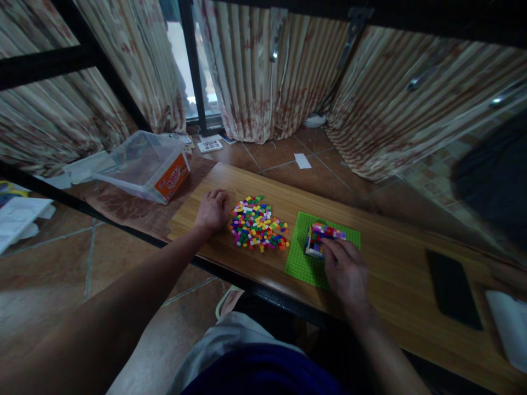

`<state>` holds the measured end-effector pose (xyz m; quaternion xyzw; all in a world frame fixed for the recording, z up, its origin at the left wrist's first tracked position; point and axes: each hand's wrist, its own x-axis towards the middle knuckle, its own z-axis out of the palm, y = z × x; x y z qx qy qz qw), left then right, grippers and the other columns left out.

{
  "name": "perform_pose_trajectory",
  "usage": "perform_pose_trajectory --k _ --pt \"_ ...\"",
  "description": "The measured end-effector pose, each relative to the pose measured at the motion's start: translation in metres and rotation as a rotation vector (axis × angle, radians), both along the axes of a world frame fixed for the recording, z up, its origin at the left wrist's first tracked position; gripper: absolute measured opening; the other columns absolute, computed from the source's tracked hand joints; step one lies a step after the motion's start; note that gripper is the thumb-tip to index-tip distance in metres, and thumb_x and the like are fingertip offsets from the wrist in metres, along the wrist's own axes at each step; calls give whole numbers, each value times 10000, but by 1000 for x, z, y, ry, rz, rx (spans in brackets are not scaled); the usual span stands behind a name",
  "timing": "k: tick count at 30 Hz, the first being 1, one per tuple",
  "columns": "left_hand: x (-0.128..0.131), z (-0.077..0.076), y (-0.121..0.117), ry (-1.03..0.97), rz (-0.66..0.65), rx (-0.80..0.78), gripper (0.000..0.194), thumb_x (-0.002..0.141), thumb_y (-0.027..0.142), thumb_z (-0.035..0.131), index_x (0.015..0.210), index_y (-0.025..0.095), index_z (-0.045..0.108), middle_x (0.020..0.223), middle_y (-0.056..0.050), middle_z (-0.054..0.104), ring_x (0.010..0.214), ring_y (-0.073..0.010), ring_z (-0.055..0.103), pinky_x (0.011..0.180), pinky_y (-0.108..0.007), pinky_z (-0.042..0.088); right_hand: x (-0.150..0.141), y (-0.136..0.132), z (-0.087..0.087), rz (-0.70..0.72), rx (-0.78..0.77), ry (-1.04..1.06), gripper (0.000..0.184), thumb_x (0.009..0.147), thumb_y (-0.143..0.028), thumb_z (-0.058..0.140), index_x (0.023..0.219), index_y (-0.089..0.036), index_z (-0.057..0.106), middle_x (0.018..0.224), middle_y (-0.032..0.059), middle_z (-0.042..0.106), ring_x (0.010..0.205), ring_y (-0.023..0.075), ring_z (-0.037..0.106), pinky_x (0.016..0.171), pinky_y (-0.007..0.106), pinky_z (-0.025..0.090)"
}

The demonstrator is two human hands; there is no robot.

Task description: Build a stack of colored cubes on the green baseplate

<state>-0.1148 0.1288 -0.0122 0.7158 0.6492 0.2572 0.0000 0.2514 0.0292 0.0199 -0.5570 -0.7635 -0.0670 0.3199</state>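
A block-shaped build of multicoloured toy bricks (316,241) stands on a green studded baseplate (300,258) on the wooden table. My right hand (348,269) reaches over its right side, fingertips drawn together and touching the top. Anything pinched between them is hidden. Left of the baseplate, a loose pile of small coloured bricks (257,225) is spread over the wood. My left hand (213,210) rests on the table at the pile's left edge, its fingers curled in. Whether something is inside it does not show.
A long wooden table (387,263) bears a dark flat phone-like slab (453,288) and a white object (510,326) at the right. A clear plastic box (140,164) with an orange label stands beyond the left end. Curtains (263,77) hang behind; a paper (302,161) lies on the floor.
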Motion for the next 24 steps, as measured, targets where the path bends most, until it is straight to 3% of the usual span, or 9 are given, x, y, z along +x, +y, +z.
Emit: perform_pose_trajectory --k 12,19,24 --pt "0 0 0 -19 1 11 252 871 160 461 1047 164 641 1169 -134 649 1100 -290 574 1014 -463 465 1 4 -5 13 -3 -80 267 971 -245 489 1029 -173 739 1000 100 699 943 215 635 850 356 534" --pt "0 2 -1 -25 6 -20 248 860 153 467 1039 164 639 1160 -136 646 1090 -298 568 998 -459 469 1 3 0 -88 -20 161 293 963 -322 505 1119 -170 701 1037 107 715 921 211 665 864 388 549" --pt "-2 -1 1 1 0 8 265 863 154 462 1064 149 635 1168 -142 647 1091 -295 570 1008 -452 464 3 6 -2 -93 -33 150 292 955 -348 512 998 -173 742 1028 111 709 975 227 652 897 407 541"
